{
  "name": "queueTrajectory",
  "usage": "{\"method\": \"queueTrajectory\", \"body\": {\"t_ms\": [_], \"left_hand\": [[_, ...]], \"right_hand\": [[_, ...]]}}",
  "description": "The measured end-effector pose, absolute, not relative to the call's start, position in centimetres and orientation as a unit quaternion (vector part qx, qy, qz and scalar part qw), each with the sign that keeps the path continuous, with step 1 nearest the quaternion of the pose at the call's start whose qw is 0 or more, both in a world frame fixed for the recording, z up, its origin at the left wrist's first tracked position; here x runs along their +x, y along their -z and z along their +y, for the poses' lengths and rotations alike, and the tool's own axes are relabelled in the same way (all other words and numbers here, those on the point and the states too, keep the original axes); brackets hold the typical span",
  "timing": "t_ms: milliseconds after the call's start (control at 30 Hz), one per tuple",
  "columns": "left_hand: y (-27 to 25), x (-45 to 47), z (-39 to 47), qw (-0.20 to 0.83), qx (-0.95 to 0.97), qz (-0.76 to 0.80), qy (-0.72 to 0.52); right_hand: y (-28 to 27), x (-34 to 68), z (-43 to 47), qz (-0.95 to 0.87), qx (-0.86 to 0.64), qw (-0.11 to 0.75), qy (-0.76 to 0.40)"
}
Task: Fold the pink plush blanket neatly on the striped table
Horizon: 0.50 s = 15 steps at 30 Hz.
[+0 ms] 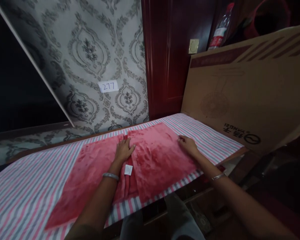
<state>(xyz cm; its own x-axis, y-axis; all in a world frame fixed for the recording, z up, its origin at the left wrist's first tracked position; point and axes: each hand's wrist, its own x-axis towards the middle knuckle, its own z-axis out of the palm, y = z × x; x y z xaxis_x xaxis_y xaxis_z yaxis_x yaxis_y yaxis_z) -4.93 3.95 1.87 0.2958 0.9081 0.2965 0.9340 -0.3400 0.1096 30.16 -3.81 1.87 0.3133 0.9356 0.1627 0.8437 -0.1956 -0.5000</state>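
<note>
2 hands [123, 150] [189, 145] at 1 red cloth [157, 156]

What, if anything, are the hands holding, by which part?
Left hand: flat on the red cloth, not gripping. Right hand: at the cloth's right edge; whether pinching cannot be told.

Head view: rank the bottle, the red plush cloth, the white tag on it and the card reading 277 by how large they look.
1. Red plush cloth
2. Bottle
3. Card reading 277
4. White tag
</note>
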Motion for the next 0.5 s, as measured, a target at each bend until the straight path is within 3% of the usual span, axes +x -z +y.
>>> {"method": "queueTrajectory", "body": {"t_ms": [300,500], "left_hand": [[-1.8,-5.5,4.3,-0.005,-0.808,-0.568,0.157],[-1.6,-5.7,4.4,-0.01,-0.815,-0.556,0.163]], "right_hand": [[-2.4,29.0,-0.4,-0.543,-0.811,0.184,-0.114],[-1.7,28.3,-0.2,-0.536,-0.818,0.179,-0.109]]}}
